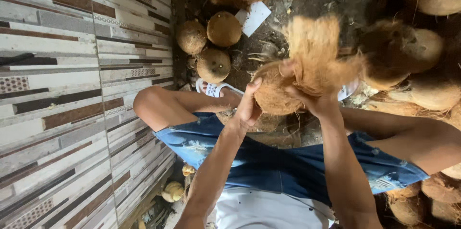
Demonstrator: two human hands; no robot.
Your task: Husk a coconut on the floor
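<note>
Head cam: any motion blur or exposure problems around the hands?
Head view: the husk fibre is smeared by motion blur above the coconut; left hand and right hand are fairly sharp. Lighting is soft, no glare; the tiled wall is crisp; the pile at right is dim and soft.

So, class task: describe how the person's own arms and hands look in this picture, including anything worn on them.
Both forearms are bare, with no sleeves reaching them. The left hand and right hand wear no gloves, and no rings, watch or bracelet can be made out. The arms look slim and long from this head view.
</note>
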